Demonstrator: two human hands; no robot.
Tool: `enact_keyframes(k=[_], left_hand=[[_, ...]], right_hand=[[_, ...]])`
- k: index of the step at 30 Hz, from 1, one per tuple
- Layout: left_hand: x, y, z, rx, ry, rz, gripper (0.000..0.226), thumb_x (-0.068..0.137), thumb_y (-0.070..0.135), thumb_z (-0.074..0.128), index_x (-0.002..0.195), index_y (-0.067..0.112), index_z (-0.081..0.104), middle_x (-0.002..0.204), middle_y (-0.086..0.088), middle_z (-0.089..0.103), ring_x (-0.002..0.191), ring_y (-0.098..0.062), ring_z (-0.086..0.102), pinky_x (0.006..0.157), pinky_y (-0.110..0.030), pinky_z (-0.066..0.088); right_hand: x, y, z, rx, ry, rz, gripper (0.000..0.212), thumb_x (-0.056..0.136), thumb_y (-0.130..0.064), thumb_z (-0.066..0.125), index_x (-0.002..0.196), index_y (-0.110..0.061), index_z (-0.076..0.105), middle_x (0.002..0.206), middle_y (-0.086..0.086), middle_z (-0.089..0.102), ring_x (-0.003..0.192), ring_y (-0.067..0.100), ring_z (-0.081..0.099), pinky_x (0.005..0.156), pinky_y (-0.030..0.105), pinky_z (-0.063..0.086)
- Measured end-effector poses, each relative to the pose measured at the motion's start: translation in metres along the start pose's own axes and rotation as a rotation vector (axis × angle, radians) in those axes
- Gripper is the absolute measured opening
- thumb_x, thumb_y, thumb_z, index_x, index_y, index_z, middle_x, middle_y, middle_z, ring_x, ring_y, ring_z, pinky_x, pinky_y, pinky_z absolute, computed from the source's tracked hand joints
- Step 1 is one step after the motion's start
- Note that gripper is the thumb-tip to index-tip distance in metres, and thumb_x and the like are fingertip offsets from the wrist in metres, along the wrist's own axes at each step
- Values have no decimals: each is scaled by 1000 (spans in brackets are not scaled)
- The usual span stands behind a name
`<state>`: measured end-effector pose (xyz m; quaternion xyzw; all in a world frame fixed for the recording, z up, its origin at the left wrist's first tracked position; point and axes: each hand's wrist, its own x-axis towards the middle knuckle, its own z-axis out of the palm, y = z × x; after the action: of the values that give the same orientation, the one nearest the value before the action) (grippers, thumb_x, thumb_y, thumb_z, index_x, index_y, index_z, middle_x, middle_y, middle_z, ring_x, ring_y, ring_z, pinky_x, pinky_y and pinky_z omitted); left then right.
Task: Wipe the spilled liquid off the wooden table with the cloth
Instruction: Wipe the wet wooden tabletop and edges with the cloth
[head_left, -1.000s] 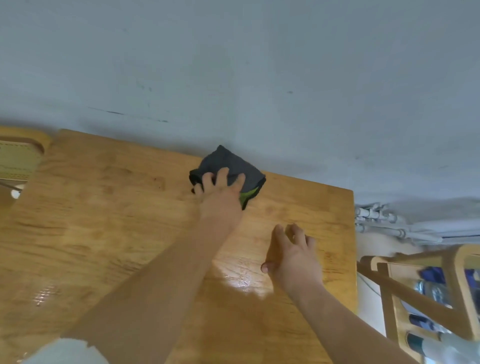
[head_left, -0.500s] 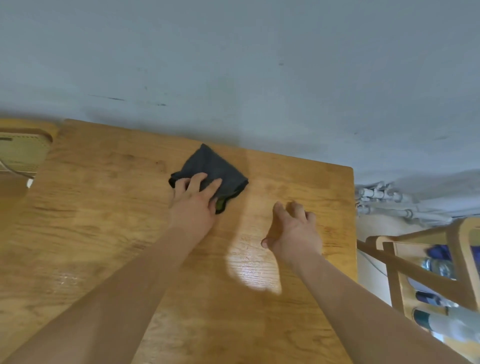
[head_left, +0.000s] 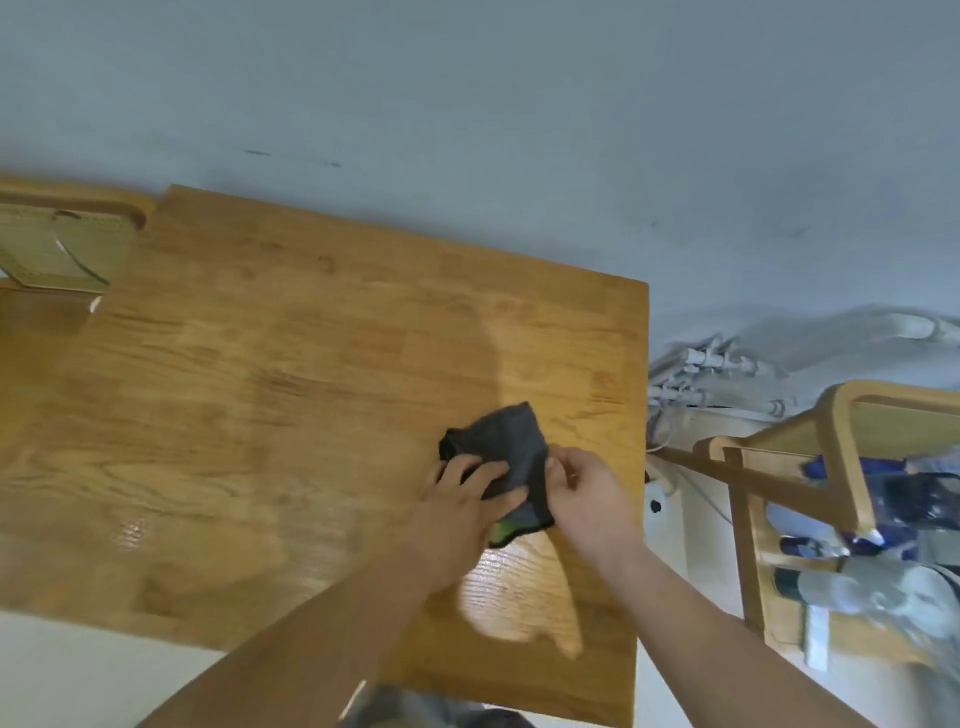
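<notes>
1. My left hand (head_left: 462, 514) lies on the dark grey folded cloth (head_left: 501, 447). Its fingers (head_left: 492, 472) are spread and fairly straight across the cloth's left half, palm down, curled round nothing.
2. My right hand (head_left: 584, 493) is at the cloth's right edge. Its thumb and fingertips are bent in and pinch that edge between them.
3. The cloth sits on the honey-coloured wooden table (head_left: 270, 395), towards the table's right side and nearer my edge than the wall. It lies between my two hands and touches both.
4. The cloth's long axis runs away from me. Its far corner points toward the pale grey wall (head_left: 467, 104), tilted slightly right. Its near end, by my left thumb, shows a strip of bright green underside.
5. I cannot tell whether the near end lies flat on the wood or is lifted a little.
6. A pale glossy wet patch (head_left: 514, 597) shines on the wood just on my side of the cloth, between my forearms. A smaller glint shows well to the left.
7. Beyond the table's right edge stands a light bentwood chair frame (head_left: 841, 457). Blurred bottles (head_left: 831, 590) lie behind it, and white pipes (head_left: 701, 371) run along the foot of the wall.
8. At the far left corner is a chair with a woven straw seat (head_left: 57, 249).
</notes>
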<state>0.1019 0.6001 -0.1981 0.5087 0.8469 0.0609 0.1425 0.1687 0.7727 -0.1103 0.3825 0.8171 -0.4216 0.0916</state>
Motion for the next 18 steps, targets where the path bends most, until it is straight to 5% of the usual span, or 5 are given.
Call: enact_keyframes(k=[3,8,11,13,18], left_hand=[[-66,-47,-2,49,5,20,55,89,39,67,139,49,49,146,7,49,130,-25,42,104,-46,44],[-124,-68,-8,-100,92,-736,48,102,40,49,147,52,39,152,5,35,130,-28,30,99,-43,48],[-117,-15,-5,-146,98,-959,51,104,39,39,154,46,28,154,1,26,129,-31,26,103,-46,42],[-105,25,1,-154,70,-893,54,102,38,42,154,45,27,152,0,26,128,-32,26,105,-47,36],[-108,71,18,-171,-68,-431,51,91,26,53,140,40,46,143,-2,32,127,-36,32,106,-52,32]], right_hand=[[-27,13,15,-48,-89,-29,26,103,-21,51,112,-11,72,108,11,73,91,24,68,78,37,55],[-52,17,41,-109,-222,-46,24,98,-6,53,111,-10,73,112,10,73,104,30,67,92,43,55],[-66,13,55,-159,-284,-53,25,100,-10,52,114,-15,72,116,4,73,105,24,67,92,32,54],[-74,7,61,-167,-318,-50,24,101,-15,52,114,-23,70,107,-2,70,97,15,65,83,23,49],[-80,8,63,-281,-289,40,16,94,-19,54,81,-15,60,75,3,64,66,16,56,54,31,40]])
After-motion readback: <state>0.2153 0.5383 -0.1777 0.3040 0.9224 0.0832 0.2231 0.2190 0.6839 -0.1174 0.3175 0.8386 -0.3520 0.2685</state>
